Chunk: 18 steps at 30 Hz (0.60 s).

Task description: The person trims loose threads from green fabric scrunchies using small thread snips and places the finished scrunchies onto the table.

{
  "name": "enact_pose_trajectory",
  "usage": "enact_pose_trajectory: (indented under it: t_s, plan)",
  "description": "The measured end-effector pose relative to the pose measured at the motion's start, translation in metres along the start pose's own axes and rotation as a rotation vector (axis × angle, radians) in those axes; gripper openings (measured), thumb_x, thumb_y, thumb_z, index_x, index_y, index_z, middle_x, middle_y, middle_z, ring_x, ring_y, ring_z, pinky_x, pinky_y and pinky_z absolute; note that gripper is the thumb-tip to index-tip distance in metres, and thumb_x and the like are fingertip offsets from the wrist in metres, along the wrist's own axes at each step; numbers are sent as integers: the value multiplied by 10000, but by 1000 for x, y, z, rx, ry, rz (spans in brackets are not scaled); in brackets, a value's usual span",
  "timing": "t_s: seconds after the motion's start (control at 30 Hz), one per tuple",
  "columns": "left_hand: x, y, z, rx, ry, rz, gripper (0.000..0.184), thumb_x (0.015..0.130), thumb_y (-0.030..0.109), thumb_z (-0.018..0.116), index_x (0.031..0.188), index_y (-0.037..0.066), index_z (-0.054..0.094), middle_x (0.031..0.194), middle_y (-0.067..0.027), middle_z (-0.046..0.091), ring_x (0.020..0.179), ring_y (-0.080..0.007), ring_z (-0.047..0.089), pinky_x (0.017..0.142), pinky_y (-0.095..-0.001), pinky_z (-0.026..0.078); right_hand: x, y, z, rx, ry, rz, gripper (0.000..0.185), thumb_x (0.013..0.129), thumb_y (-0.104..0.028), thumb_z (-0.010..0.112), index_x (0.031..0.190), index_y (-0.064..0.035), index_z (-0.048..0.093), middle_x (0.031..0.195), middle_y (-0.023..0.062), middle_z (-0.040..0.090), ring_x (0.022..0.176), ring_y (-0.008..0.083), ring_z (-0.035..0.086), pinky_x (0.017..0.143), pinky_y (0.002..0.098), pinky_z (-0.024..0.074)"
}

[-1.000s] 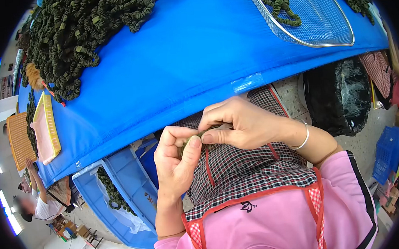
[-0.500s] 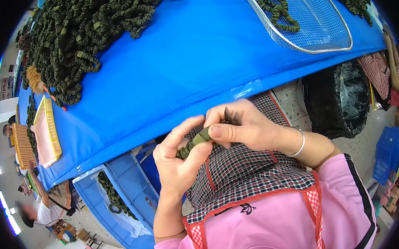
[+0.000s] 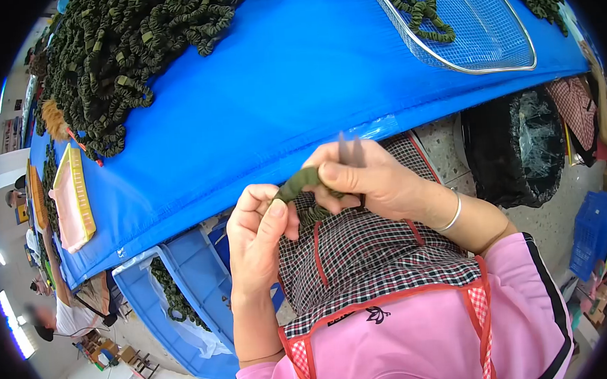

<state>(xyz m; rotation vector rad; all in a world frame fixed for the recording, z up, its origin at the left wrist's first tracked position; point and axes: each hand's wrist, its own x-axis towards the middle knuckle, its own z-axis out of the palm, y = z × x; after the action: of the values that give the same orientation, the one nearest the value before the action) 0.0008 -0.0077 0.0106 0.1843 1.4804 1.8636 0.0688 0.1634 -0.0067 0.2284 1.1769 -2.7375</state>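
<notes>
A dark green scrunchie [image 3: 299,183], gathered like a ruffled elastic ring, is stretched between my two hands above my lap. My left hand [image 3: 253,243] pinches its left end between thumb and fingers. At the other end, the thumb and fingers of my right hand [image 3: 380,187] grip the fabric. Thread snips [image 3: 350,151] are tucked in that same hand, their blurred dark blades pointing up past the knuckles; the handles are mostly hidden by the palm. Part of the scrunchie's loop hangs below, against the checked apron [image 3: 362,255].
On the blue-covered table [image 3: 263,82] lies a big pile of green scrunchies [image 3: 132,54]. A wire mesh basket [image 3: 480,29] holds several more. A pink-and-yellow tray [image 3: 74,201] stands at left, a blue crate [image 3: 202,284] below the edge. Another person [image 3: 77,318] sits at far left.
My hands have moved apart, and the scrunchie section between them is now pulled out and smoother. The snips' blades have swung more upright.
</notes>
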Motion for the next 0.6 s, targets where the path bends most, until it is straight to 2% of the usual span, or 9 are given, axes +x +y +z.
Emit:
enact_pose_trajectory:
  t_s: [0.07, 0.13, 0.2, 0.23, 0.27, 0.3, 0.4, 0.5, 0.6]
  plan:
    - [-1, 4, 7, 86, 1, -49, 176, 842, 140, 556, 946, 10, 499, 718, -38, 555, 555, -57, 465, 499, -176, 375, 0, -4, 3, -93, 1, 28, 164, 873, -163, 505, 950, -23, 539, 723, 33, 530, 611, 73, 474, 492, 190, 356]
    - [-2, 4, 8, 172, -29, -80, 194, 843, 136, 559, 968, 1, 497, 747, -43, 566, 595, -53, 482, 529, -170, 386, 1, 1, 3, -152, -32, -76, 146, 862, -105, 507, 973, -12, 522, 768, 35, 534, 667, 82, 493, 568, 203, 401]
    - [-3, -1, 5, 181, -42, -9, 177, 840, 122, 565, 954, 4, 500, 759, -39, 570, 615, -52, 492, 540, -168, 390, 0, 0, 4, -192, -58, -118, 166, 829, -13, 523, 993, 1, 504, 843, 38, 533, 746, 95, 512, 691, 237, 446]
    - [-3, -3, 4, 186, -50, 26, 168, 838, 116, 567, 946, 5, 502, 765, -37, 572, 625, -51, 497, 546, -167, 393, 0, -1, 2, -235, -58, -140, 172, 821, -9, 533, 990, 0, 503, 850, 36, 533, 748, 95, 515, 695, 235, 447]
    - [-4, -2, 7, 218, 0, 120, 168, 808, 115, 602, 896, 15, 500, 723, -40, 563, 613, -103, 503, 589, -216, 413, -1, -2, -1, -277, -58, -162, 180, 812, -5, 543, 987, 0, 503, 857, 34, 532, 750, 95, 517, 698, 233, 447]
    - [-3, -5, 5, 454, 24, 356, 161, 794, 87, 607, 886, 14, 497, 723, -46, 563, 612, -120, 503, 594, -232, 412, -1, -2, -2, -319, -59, -185, 187, 804, -1, 553, 985, -1, 503, 864, 32, 532, 752, 96, 519, 701, 231, 448]
    - [0, -14, -1, 1027, 38, 994, 244, 704, -57, 628, 870, 28, 471, 728, -74, 560, 613, -198, 496, 602, -305, 403, -4, -9, 5, -476, 3, -284, 194, 750, 33, 585, 930, -16, 533, 872, 16, 524, 715, 70, 497, 624, 195, 423]
    - [1, -14, -2, 1137, 43, 1099, 309, 677, -74, 641, 888, 55, 454, 727, -80, 559, 614, -211, 496, 591, -323, 401, -1, -6, 1, -626, 10, -396, 187, 687, 64, 629, 836, -32, 569, 893, 51, 540, 520, 8, 363, 447, 162, 295]
    - [1, -14, -4, 1214, 10, 1146, 346, 664, -74, 646, 894, 90, 446, 765, -71, 561, 587, -211, 487, 571, -320, 395, 1, 1, -1, -638, -4, -483, 192, 672, 109, 597, 796, -32, 558, 892, 60, 538, 518, 4, 369, 442, 154, 292]
